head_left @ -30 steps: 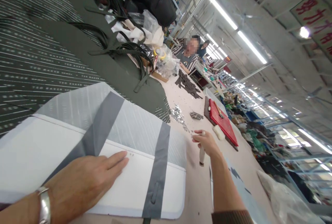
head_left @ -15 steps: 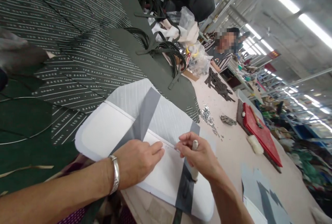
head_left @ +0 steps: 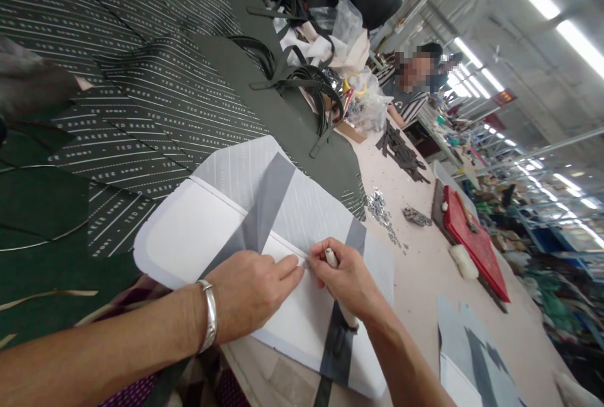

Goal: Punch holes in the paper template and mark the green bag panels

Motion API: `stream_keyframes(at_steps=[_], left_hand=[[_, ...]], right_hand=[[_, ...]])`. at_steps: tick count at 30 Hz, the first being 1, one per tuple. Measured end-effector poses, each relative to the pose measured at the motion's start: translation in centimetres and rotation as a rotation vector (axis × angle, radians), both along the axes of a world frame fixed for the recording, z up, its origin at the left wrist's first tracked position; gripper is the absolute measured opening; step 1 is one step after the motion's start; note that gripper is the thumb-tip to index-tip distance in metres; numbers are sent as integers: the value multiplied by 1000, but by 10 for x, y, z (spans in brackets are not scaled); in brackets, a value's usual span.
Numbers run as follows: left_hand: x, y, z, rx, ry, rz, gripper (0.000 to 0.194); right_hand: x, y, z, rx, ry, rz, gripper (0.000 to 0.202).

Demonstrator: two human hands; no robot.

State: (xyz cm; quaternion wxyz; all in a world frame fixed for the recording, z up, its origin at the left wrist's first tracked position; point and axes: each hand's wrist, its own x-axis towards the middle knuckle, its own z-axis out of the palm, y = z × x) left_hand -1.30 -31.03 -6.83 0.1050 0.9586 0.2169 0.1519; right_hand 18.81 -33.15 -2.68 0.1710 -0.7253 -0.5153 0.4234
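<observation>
The white panel (head_left: 198, 224) lies by the bench's (head_left: 415, 275) near edge, two grey strips (head_left: 268, 196) already on it. The left hand (head_left: 252, 297) rests on top, fingers stretched. The right hand (head_left: 344, 281) grips a pale stick (head_left: 332, 258) and pinches a tiny bit (head_left: 305, 263) at the panel; I can't tell if it's fixed. Loose shiny bits (head_left: 378, 206) lie farther from that edge.

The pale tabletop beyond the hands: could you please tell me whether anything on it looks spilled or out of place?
The small, shiny silver-coloured pieces beyond the right hand look somewhat spilled: they lie loose on the pale tabletop, with stray bits trailing from the main heap. That may be deliberate.
</observation>
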Motion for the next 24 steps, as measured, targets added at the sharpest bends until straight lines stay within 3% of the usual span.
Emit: stream_keyframes(at_steps=[15,24], left_hand=[[2,1,10,-34,108,-8,41],[3,1,8,-47,94,2,41]], right_hand=[[-1,0,7,10,-87,52,15],[-8,0,12,97,-318,240,15]])
